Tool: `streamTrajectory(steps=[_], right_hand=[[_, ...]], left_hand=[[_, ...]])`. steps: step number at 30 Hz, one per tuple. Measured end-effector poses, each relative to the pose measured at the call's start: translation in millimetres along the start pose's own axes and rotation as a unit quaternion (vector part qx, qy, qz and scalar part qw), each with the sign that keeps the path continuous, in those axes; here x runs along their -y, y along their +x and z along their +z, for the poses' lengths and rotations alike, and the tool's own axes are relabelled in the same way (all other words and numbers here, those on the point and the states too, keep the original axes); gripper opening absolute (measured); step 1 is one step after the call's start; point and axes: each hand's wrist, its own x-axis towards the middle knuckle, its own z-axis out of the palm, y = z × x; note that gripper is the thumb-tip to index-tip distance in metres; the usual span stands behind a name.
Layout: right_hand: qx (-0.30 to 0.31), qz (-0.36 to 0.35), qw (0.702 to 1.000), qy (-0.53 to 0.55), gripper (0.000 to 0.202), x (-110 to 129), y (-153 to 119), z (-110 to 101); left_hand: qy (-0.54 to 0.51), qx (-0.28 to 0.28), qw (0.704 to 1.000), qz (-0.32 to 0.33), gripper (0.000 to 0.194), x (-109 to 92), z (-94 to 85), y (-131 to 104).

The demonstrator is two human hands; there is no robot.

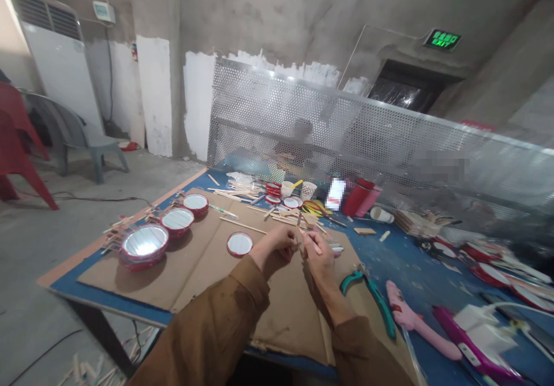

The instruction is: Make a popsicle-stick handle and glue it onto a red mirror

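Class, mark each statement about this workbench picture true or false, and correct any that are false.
1. A pink glue gun lies between the pliers and a purple tool. True.
2. The pliers have yellow handles. False: they are teal.
3. Three round, red-sided pieces stand in a row at the cardboard's left. True.
4. The left hand and right hand are far apart. False: they are close together over the cardboard.
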Motion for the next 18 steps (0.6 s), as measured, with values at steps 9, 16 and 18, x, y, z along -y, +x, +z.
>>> streamTrajectory(steps=[9,16,18], right_hand=[[-0.002,0.004,1.000,0.008,0.049,0.2,0.2,1.6],[0.001,0.003,1.000,0.006,0.048,2.4,-0.1,2.2],[0.006,-0.003,1.000,0.007,0.047,1.7,0.2,2.6]], left_hand=[[-0.023,0.009,0.999,0.022,0.011,0.2,-0.6,-0.7],[-0.015,-0.001,0.999,0.039,0.012,-4.5,-0.5,-5.5],[-0.007,0.002,0.999,0.035,0.010,-5.2,-0.4,-6.4]])
